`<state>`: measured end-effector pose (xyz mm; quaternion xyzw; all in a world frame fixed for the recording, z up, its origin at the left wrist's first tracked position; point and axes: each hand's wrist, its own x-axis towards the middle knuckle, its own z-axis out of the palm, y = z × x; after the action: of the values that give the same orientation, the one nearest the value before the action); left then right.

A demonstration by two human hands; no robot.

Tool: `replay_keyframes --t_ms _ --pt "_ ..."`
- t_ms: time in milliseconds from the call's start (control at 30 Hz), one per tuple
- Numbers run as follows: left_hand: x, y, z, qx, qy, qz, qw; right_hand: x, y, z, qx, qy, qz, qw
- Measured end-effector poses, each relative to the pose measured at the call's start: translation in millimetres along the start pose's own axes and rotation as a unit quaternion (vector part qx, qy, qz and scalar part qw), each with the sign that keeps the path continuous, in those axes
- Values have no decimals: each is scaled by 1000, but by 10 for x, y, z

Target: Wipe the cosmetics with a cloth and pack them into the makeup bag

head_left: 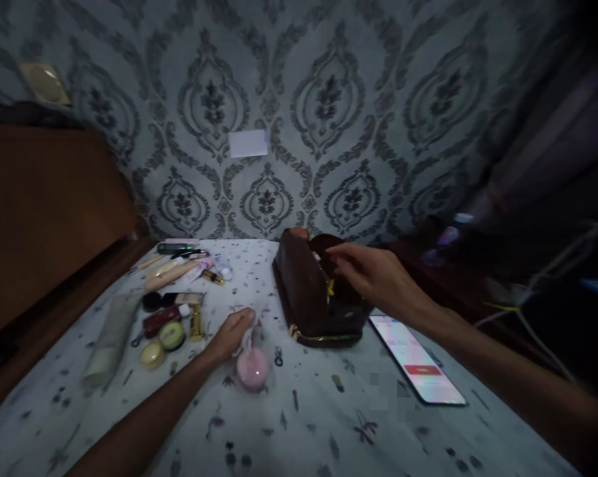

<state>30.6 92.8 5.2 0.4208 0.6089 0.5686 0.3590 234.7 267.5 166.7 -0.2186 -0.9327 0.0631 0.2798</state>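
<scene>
My left hand (233,331) is closed on the gathered top of a clear plastic wrapper around a pink round sponge (253,369), which rests on or just above the floral cloth. A dark brown cosmetic bag (303,291) stands upright with its top unzipped; a yellow tag hangs by the zipper. Over the bag's mouth is my right hand (363,268), fingers bent and drawn together near the rim. Whatever they pinch, if anything, cannot be made out. The bag's inside is mostly dark.
Left on the cloth lie a large tube (110,341), small jars (171,336), a gold lipstick tube (196,322) and several brushes and cosmetics (179,268). A lit phone (418,364) lies right of the bag. Behind is a patterned wall; a bottle (450,235) stands at right.
</scene>
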Motion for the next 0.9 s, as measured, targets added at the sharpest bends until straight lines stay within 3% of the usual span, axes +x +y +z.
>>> replay_keyframes --t_ms 67,233,367,500,633,733,900 --pt "6 -4 -9 5 1 4 1000 -251 -167 84 87 36 -36 995" --pt "8 -7 -28 20 -3 26 999 -787 -554 675 230 -26 -85 969" --pt "-1 -19 -55 34 2 45 998 -896 -750 1232 322 -51 21 945" --pt "-22 -71 -59 58 17 58 997 -884 -845 1650 415 4 128 901" --pt "-14 -72 -117 118 42 56 991 -933 -802 1895 430 52 178 883" --pt "57 56 -346 197 77 67 975 -973 -738 1965 450 56 187 871" --pt "201 358 -1055 352 125 68 925 -1008 -767 1884 436 39 157 886"
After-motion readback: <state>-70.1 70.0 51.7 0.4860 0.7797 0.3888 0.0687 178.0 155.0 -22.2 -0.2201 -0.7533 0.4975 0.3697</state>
